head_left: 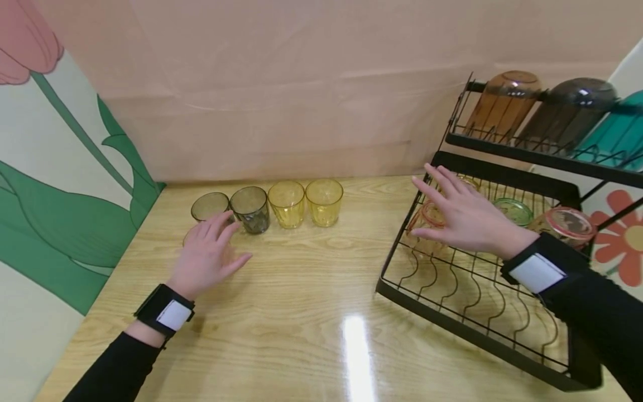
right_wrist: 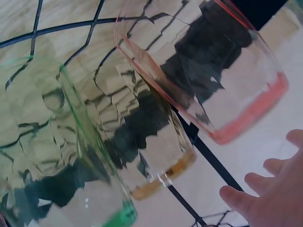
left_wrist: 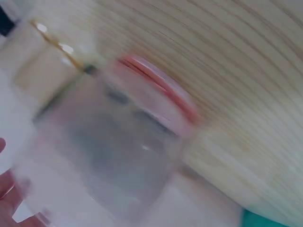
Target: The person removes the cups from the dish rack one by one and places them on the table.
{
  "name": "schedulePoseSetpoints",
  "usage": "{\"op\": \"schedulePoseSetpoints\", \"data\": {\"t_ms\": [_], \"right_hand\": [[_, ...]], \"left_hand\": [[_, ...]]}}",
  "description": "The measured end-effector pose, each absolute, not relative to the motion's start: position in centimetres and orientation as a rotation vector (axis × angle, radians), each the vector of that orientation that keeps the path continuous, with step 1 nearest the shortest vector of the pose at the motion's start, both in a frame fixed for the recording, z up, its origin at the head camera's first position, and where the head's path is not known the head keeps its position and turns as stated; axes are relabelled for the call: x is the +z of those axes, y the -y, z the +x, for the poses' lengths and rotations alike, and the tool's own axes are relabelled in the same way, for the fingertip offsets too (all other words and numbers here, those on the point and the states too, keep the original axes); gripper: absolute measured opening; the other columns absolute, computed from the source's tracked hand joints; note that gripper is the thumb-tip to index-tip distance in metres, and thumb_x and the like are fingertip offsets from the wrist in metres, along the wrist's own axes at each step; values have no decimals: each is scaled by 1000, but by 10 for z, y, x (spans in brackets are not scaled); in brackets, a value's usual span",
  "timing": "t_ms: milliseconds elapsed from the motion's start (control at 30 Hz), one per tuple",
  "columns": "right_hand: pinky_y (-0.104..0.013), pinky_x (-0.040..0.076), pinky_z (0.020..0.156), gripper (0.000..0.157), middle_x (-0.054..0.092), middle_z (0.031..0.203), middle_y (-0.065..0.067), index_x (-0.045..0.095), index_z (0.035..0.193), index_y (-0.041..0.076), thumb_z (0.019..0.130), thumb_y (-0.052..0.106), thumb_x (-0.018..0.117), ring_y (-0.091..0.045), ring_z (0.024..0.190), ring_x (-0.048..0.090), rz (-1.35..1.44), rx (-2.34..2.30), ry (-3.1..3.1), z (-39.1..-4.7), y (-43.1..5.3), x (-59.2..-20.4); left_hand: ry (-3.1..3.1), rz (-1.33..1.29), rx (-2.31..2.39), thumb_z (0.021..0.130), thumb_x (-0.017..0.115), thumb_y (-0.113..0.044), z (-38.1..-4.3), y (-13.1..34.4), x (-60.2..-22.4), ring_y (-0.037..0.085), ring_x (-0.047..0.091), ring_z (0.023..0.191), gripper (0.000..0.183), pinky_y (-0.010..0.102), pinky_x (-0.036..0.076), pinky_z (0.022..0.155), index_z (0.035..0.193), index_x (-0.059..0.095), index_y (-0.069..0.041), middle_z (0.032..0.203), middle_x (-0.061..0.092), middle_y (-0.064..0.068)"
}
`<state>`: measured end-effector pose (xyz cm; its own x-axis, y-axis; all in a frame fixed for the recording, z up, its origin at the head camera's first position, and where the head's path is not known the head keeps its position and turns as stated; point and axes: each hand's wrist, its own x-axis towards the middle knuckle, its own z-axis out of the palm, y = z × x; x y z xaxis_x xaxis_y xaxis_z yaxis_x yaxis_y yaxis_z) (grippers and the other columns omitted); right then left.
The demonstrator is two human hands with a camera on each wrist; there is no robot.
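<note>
wood-grain tabletop (head_left: 281,312), glare (head_left: 358,357) | glasses (head_left: 324,211), rack (head_left: 452,322) on it | pink backdrop (head_left: 291,89) | tulip panel (head_left: 65,184)

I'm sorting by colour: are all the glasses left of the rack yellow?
No, a grey glass stands just left of the two yellow glasses.

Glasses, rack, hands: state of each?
Rack, both tiers loaded
Left hand, thumb apart, contact unclear
Right hand, fingers spread, above rack
Grey glasses, upright
Yellow glasses on table, upright
Yellow glass in rack, inverted
Brown glass, inverted
Dark glass, inverted
Teal glass, inverted
Green glass, inverted
Pink glasses in rack, inverted
Glass by left hand, stance unclear
</note>
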<state>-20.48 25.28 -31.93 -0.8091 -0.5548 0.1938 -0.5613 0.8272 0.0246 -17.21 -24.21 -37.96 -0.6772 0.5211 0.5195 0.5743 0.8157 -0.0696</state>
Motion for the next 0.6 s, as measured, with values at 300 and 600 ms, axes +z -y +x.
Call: {"op": "schedulePoseSetpoints", "data": {"t_ms": [300, 600], "right_hand": [[-57, 38, 85, 91, -9, 151, -6, 0, 146, 24, 80, 69, 44, -33, 135, 0, 820, 36, 2952, -212, -245, -336], [-31, 41, 44, 85, 29, 140, -19, 22, 144, 13, 82, 68, 41, -42, 120, 33, 732, -1, 2987, -211, -243, -348]], "left_hand": [[2454, -990, -264, 82, 56, -52, -164, 199, -380, 29, 39, 119, 62, 43, 38, 92, 126, 47, -9, 136, 37, 14], [2474, -1031, -300, 81, 57, -51, -163, 189, -386, 28, 39, 119, 61, 41, 36, 94, 126, 47, -11, 139, 34, 12]]}}
